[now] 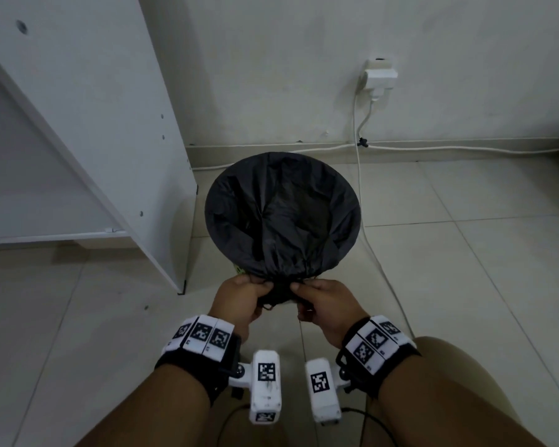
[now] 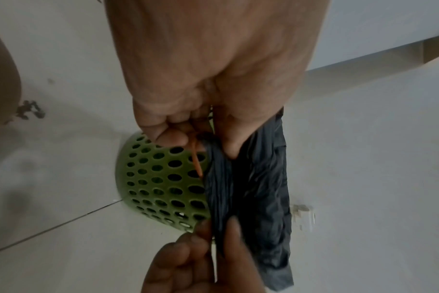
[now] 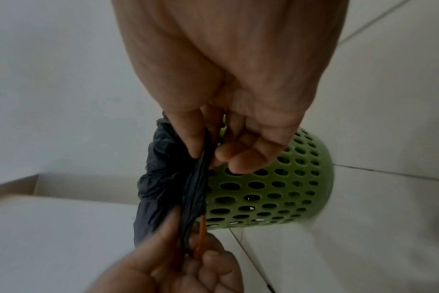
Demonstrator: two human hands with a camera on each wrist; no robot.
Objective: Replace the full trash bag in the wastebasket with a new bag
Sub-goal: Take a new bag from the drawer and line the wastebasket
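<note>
- A pale tiled floor [image 1: 449, 253] is meeting a scuffed white wall at a low skirting, and a white flat-pack cabinet panel [image 1: 117, 124] is standing at ten o'clock from the basket.
- A white wall socket with a plug [image 1: 379, 75] is sitting at one o'clock, and its white cable [image 1: 359, 175] is trailing down past the basket's right side.
- A round green plastic wastebasket with perforated sides [image 2: 163, 182] is standing on the floor at the centre of the head view, just beside the cabinet panel's foot.
- A dark grey plastic trash bag [image 1: 281, 214] is lining the basket, its edge folded over the rim all round.
- At six o'clock on the rim the bag's slack is being gathered into a bunch.
- The left hand [image 1: 242, 301] is pinching the bunch, fingers curled round the plastic and a thin orange drawstring [image 2: 196, 158].
- The right hand [image 1: 326, 304] is gripping the same bunch from the other side, fingers clamped on the plastic.
- The two hands are almost touching.
</note>
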